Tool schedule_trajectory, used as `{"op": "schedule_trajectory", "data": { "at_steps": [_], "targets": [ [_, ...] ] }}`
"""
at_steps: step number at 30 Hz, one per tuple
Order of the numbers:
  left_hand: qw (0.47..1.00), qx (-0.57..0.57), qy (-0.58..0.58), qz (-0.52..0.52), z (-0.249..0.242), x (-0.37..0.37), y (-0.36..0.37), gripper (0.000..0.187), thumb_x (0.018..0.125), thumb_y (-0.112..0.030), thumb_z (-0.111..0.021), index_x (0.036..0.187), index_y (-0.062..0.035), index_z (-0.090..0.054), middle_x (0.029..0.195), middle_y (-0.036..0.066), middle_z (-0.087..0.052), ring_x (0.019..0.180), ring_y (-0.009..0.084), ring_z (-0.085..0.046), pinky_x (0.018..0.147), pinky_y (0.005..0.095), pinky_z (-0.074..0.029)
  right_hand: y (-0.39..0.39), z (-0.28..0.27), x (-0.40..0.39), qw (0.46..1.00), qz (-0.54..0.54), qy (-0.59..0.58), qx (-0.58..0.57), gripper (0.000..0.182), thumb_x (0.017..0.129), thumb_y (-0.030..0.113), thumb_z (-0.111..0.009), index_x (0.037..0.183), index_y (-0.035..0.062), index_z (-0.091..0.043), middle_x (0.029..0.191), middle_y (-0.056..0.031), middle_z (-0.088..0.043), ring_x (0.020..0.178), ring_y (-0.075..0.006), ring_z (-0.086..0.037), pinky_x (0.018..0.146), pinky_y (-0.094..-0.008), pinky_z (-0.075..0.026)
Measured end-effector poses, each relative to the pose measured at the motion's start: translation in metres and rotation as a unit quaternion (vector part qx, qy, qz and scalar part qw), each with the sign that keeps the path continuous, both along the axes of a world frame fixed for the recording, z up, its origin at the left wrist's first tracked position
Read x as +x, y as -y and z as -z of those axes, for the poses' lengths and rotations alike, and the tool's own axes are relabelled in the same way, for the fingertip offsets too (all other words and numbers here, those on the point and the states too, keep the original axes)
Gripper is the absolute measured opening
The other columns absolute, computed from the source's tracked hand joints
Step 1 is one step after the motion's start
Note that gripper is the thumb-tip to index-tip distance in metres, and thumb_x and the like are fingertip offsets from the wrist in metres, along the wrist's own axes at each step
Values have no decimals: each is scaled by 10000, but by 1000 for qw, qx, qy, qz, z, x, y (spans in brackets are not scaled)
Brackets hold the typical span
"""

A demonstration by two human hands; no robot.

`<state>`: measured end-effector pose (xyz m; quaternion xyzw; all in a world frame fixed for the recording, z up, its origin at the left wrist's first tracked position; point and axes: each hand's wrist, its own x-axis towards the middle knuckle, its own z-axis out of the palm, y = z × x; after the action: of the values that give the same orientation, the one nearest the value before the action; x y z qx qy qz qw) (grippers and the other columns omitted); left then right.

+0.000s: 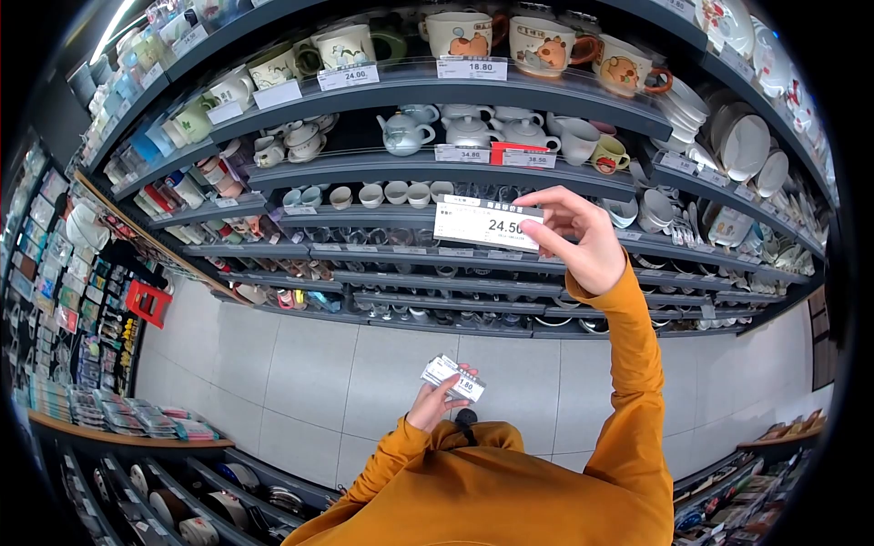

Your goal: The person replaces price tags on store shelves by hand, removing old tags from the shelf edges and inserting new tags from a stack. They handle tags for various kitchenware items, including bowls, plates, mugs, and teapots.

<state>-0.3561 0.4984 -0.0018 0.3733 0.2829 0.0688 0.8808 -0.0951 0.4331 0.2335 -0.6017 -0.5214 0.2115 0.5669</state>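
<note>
Head view, left to right. At the far left, packaged goods (pixel 71 296) hang on a wall display, with a red stool (pixel 147 305) beside it on the tiled floor (pixel 305 364).

Toward the centre, teapots (pixel 401 135) stand on a middle shelf, with small cups (pixel 370 194) on the level below. Nearer the body, the left hand (pixel 426 407) is closed: its thumb and fingers clamp a small stack of price cards (pixel 462 386), slightly fanned. The visible figure reads 1.80; any leading digit is hidden. Caution: uneven pressure could let the loose edges slide apart, dropping cards to the floor or mixing their order.

Right of centre, the price card (pixel 482 224) marked 24.50 is upright, face to the viewer, in front of the glassware level. Whether it touches the shelf edge (pixel 391 214) cannot be determined. The right hand (pixel 594 238) is closed, with thumb and fingers pinching the card's right end. Caution: the pinch is at 1 end only, so a light grip could let the free end tilt, bend or catch on the shelf. A careless forward reach could knock the glassware.

At the far right, bowls (pixel 655 207) and plates (pixel 744 146) are stacked; a wide elbow swing could disturb them.
</note>
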Motion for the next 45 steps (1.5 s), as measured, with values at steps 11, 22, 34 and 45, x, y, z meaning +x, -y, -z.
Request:
{"op": "schedule_trajectory", "data": {
  "at_steps": [11, 22, 34, 45],
  "targets": [
    [1000, 1, -5, 8, -2, 0, 3, 316, 983, -182, -466, 1273, -64, -509, 1240, 97, -602, 1061, 175, -615, 748, 257, -530, 5, 3, 0, 998, 30, 41, -20, 255, 880, 105, -655, 1124, 38, -620, 766, 11, -581, 662, -52, -566, 613, -179, -451],
    [1000, -17, -14, -18, -3, -8, 4, 336, 976, -165, -464, 1285, -35, -475, 1231, 121, -598, 1056, 195, -621, 727, 263, -558, -6, 20, -4, 999, -14, -24, -26, 247, 885, 104, -652, 1119, 35, -612, 795, 9, -592, 669, -32, -553, 604, -169, -453],
    [999, -17, -29, 8, -1, -3, 12, 340, 967, -178, -491, 1275, -33, -484, 1245, 136, -588, 1041, 200, -625, 734, 272, -560, 13, 47, 20, 998, 12, -25, -56, 214, 900, 90, -626, 1101, 15, -613, 810, -5, -592, 599, -20, -500, 534, -166, -391],
    [999, -20, -32, 21, -5, 0, 20, 351, 970, -191, -490, 1285, -37, -482, 1251, 128, -589, 1033, 183, -627, 738, 255, -550, 27, 77, 185, 983, 177, 23, -44, 243, 915, 60, -583, 1154, 20, -600, 916, -76, -631, 626, -72, -570, 550, -205, -500]
  ]
}}
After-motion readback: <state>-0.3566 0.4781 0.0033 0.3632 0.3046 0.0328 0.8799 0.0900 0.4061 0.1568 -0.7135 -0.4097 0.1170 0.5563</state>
